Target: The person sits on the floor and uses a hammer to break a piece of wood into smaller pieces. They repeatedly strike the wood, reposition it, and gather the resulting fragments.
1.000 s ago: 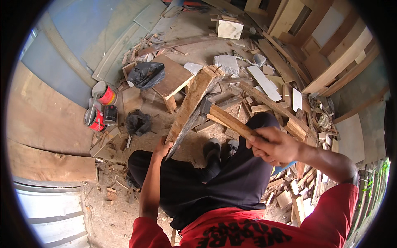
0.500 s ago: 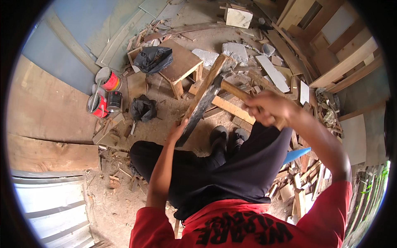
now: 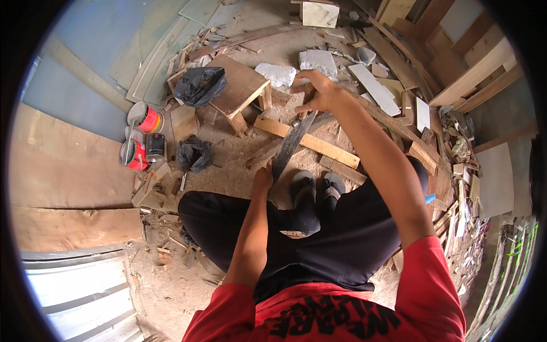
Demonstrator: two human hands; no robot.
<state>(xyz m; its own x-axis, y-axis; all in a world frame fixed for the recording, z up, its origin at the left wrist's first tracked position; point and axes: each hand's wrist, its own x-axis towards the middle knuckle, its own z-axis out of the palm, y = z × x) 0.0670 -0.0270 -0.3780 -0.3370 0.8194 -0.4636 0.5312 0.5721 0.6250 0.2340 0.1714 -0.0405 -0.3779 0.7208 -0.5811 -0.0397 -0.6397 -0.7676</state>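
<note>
Left hand (image 3: 262, 180) — closed around the lower end of a long dark blade (image 3: 290, 143), low in the view just ahead of the black shoes (image 3: 313, 191). Blade slanted up and to the right, crossing over a pale wooden plank (image 3: 310, 142) lying on the sandy ground.

Right hand (image 3: 317, 91) — raised at the blade's upper end, fingers curled; cannot tell whether gripping the blade tip or a piece of wood there, the contact hidden behind the hand.

Seen from above: black trousers (image 3: 319, 251), red shirt (image 3: 342, 313).

Small wooden stool (image 3: 242, 88) left of the right hand, a black plastic bag (image 3: 199, 85) on its far corner. Second dark bundle (image 3: 192, 154) on the ground, near the cans. Red paint cans (image 3: 142, 137) — three, grouped at the left beside plywood sheets (image 3: 62, 171).

Pale stone blocks (image 3: 296, 68) just beyond the right hand. Offcuts and boards (image 3: 433, 142) heaped at the right, wood chips scattered over the ground.
</note>
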